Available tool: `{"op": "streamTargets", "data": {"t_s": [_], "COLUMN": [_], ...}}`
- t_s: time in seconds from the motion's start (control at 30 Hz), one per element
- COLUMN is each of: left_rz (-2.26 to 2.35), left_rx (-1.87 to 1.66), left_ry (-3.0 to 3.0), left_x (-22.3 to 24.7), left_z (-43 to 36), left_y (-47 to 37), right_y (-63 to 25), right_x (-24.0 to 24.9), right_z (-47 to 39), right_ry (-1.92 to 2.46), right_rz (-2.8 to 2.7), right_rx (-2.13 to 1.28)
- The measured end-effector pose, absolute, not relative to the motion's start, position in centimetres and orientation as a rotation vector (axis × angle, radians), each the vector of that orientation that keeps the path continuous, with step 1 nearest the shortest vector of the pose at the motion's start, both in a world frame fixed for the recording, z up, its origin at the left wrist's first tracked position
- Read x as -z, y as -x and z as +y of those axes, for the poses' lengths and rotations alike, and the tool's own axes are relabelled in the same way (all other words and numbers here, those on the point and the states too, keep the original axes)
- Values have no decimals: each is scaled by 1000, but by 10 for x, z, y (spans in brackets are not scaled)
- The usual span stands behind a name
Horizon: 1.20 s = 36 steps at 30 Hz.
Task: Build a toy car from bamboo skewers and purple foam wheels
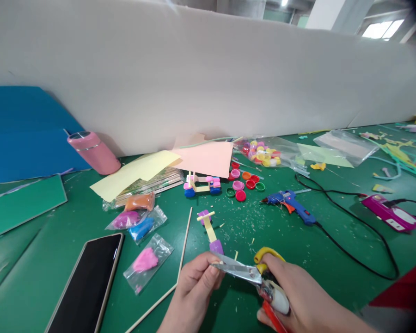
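As R hand (300,291) grips scissors (247,272), L hand (198,287) adj.

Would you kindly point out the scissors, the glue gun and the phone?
Scissors (243,273), head view: metal blade.
Glue gun (294,204), head view: blue body.
Phone (86,284), head view: dark screen.
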<state>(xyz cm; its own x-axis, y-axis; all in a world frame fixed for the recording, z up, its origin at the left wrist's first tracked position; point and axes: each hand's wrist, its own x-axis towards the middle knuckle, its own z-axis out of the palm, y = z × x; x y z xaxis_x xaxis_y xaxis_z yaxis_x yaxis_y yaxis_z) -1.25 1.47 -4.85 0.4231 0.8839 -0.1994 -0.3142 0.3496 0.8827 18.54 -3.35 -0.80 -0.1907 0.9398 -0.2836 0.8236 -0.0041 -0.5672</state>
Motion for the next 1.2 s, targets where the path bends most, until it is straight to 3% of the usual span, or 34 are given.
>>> {"op": "streamTargets", "data": {"t_s": [0.47, 0.77, 1.2], "left_rz": [763, 673, 649], "left_rx": [-856, -906, -870], "left_ry": [-862, -794, -827], "left_x": [42, 39, 48], "left_z": [14, 16, 15], "left_y": [11, 8, 10], "right_y": [-187, -185, -189], "right_x": [26, 20, 19], "right_z": [-35, -30, -34], "right_ry": [1867, 1764, 1836], "right_rz": [-2102, -1902, -1985], "right_rx": [-890, -1107, -995]}}
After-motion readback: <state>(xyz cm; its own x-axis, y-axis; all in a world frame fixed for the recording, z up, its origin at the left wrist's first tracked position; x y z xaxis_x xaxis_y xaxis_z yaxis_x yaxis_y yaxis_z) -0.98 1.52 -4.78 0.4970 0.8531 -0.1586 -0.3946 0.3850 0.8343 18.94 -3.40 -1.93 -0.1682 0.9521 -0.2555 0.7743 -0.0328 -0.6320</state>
